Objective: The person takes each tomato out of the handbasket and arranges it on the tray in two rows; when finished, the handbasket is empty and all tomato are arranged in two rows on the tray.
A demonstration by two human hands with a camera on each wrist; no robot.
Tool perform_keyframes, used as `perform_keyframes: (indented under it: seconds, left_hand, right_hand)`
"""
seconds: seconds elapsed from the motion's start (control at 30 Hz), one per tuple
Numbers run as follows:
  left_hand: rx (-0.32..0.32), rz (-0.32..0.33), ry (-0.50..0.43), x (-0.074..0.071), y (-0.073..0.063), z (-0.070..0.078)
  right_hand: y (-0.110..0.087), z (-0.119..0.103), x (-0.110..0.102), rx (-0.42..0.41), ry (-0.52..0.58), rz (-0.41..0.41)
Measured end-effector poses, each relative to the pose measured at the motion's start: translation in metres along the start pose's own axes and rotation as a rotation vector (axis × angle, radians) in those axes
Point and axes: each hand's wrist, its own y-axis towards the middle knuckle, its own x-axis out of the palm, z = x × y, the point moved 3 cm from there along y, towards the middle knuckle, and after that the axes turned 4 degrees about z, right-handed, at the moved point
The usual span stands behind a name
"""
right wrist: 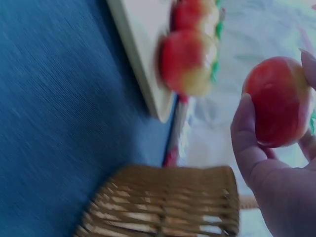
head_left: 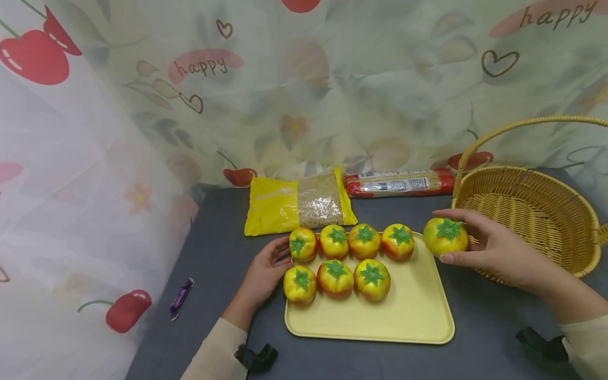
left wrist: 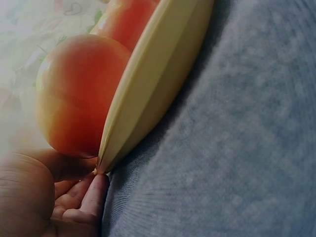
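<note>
In the head view, my right hand [head_left: 499,248] holds a toy persimmon [head_left: 445,236], yellow-red with a green leafy top, off the tray's right edge and next to the wicker basket [head_left: 527,221]. The right wrist view shows fingers and thumb around this persimmon [right wrist: 277,101]. My left hand [head_left: 267,272] holds the left rim of the pale yellow tray [head_left: 408,311]; the left wrist view has its thumb and fingers at the tray rim [left wrist: 153,84]. Several more persimmons [head_left: 372,279] stand on the tray in two rows, four behind and three in front.
Behind the tray lie a yellow bag [head_left: 275,206] with a see-through panel and a red-ended pack of noodles [head_left: 399,183]. A small purple-wrapped candy [head_left: 182,298] is on the dark tabletop at left. The basket's tall handle [head_left: 522,124] arches up. Printed cloth [head_left: 304,105] hangs behind.
</note>
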Motion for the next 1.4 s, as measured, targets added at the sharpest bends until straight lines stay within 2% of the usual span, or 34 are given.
perform_keyframes:
  seconds: [0.17, 0.47, 0.6, 0.83, 1.2, 1.4]
  left_hand:
    - [0.011, -0.004, -0.003, -0.001, -0.001, 0.001]
    - [0.007, -0.001, -0.004, -0.002, -0.002, 0.002]
    - [0.002, 0.002, -0.005, -0.001, -0.002, 0.002]
    - [-0.002, 0.003, -0.003, -0.001, -0.002, 0.001]
    - [-0.009, 0.006, 0.001, -0.001, 0.002, 0.000]
    - [-0.019, 0.009, 0.019, -0.003, -0.001, -0.003]
  right_hand:
    - [-0.006, 0.007, 0.021, -0.016, 0.078, -0.075]
    - [-0.015, 0.026, 0.048, 0.072, 0.069, -0.151]
    - [-0.018, 0.030, 0.058, 0.068, 0.065, -0.175]
    - [-0.020, 0.032, 0.068, 0.058, 0.017, -0.159]
    - [-0.018, 0.030, 0.072, 0.067, 0.023, -0.139]
    - [-0.015, 0.023, 0.061, 0.021, -0.074, -0.105]
